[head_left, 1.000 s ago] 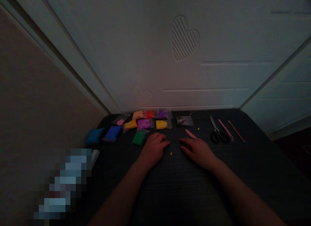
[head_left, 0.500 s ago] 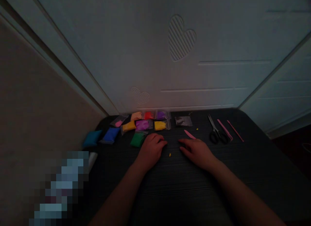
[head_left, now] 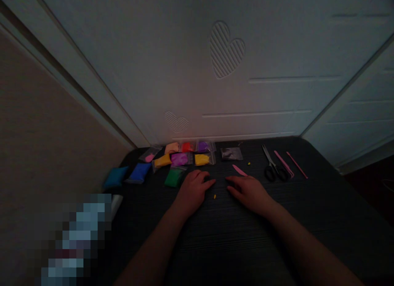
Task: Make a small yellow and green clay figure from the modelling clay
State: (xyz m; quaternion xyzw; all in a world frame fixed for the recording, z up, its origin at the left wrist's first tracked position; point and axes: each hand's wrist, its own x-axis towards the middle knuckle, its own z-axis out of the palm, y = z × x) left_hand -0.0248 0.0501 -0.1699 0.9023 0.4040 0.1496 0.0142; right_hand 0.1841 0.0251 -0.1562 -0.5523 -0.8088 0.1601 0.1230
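Observation:
My left hand rests on the dark table with its thumb stretched out and its fingers apart, holding nothing I can see. It lies right beside a green bag of clay-like material. Opposite it, my right hand lies with thumb and forefinger spread, also without anything between them. A pink plastic knife-like tool points out from behind the right hand, its near end hidden. Between the two hands, slightly nearer to me, sits a tiny yellow piece. Another small yellow bit lies beyond the right hand.
Small bags in several colours, among them a blue one and a yellow one, lie at the back left. Scissors, pink tools and a thin pink stick are at right. A white panel stands behind the table.
The view shifts slightly, moving the scene a little to the left. The left thumb draws in, then stretches out again. The right hand stays nearly still, and the yellow pieces keep their places.

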